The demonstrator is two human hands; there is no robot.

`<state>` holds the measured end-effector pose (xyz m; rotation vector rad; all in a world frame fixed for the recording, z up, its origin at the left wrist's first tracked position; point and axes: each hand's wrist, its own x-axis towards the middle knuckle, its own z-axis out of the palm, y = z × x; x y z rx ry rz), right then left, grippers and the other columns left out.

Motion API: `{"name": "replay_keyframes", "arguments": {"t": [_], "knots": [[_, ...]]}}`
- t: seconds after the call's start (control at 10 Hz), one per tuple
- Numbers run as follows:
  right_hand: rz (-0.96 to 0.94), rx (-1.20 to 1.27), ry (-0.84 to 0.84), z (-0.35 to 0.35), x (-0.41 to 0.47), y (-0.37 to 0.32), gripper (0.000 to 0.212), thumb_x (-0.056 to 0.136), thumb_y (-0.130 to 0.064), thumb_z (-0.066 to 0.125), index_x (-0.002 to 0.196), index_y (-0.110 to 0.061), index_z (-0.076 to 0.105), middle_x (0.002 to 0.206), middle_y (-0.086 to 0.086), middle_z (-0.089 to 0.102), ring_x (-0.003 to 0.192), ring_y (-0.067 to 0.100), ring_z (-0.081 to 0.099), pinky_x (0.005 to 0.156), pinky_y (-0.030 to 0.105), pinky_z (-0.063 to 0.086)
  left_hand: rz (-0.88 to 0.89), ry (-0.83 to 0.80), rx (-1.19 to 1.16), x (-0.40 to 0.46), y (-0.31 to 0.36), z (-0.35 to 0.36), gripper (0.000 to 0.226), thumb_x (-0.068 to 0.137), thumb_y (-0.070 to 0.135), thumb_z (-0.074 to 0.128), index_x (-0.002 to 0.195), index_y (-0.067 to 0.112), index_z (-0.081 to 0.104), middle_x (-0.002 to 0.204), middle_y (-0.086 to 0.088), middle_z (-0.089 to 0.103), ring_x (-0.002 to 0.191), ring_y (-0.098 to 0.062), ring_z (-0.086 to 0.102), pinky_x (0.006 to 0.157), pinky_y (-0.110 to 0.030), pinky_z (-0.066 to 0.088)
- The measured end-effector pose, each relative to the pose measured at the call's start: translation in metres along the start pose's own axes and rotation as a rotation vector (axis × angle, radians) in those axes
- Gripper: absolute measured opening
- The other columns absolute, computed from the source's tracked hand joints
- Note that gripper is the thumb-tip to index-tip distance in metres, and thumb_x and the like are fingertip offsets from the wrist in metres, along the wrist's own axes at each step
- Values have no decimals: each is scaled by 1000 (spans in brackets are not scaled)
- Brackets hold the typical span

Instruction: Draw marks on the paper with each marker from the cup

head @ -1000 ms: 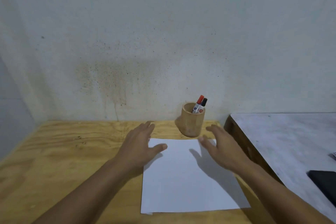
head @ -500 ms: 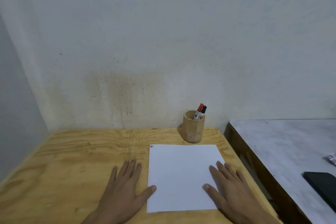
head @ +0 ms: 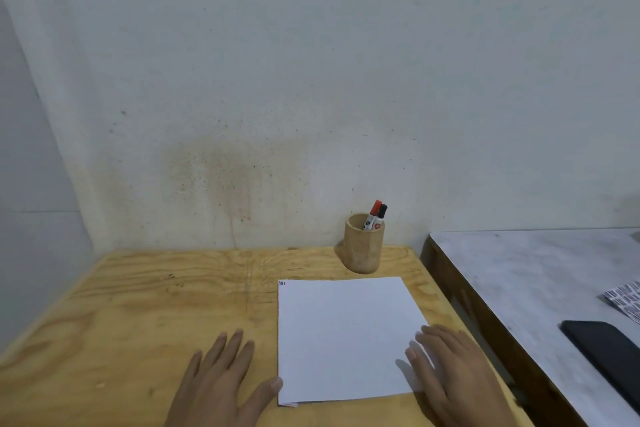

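A white sheet of paper [head: 343,333] lies on the wooden table [head: 156,315], with tiny marks at its far left corner. Behind it, near the wall, stands a wooden cup [head: 363,246] holding a red-capped marker [head: 373,213] and a black-capped marker [head: 381,213]. My left hand [head: 221,385] rests flat on the table left of the paper, its thumb touching the sheet's near left corner. My right hand [head: 453,371] lies flat on the paper's right edge. Both hands are empty with fingers spread.
A grey-topped table [head: 519,274] adjoins on the right, carrying a black phone [head: 606,354] and a patterned packet [head: 627,298]. A stained wall stands right behind the cup. The wooden table's right edge runs close to the paper.
Both hands have drawn back from near the cup to the near end of the table and now lie flat beside and on the paper. The view has tilted up a little.
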<state>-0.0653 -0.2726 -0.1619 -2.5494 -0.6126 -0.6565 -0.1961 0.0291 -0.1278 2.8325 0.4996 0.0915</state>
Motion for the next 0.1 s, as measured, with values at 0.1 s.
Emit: {"name": "replay_keyframes", "arguments": {"t": [0.1], "knots": [[13,73,155,1,-17,5,56,89,-62,42,80,-21,79,95,-5,78,92,17,72,84,48,57,253,-56,-236,-24,-11,-21,131,56,95,-2,134,1,45,134,51,27,139,-46,24,111,-58,18]]}}
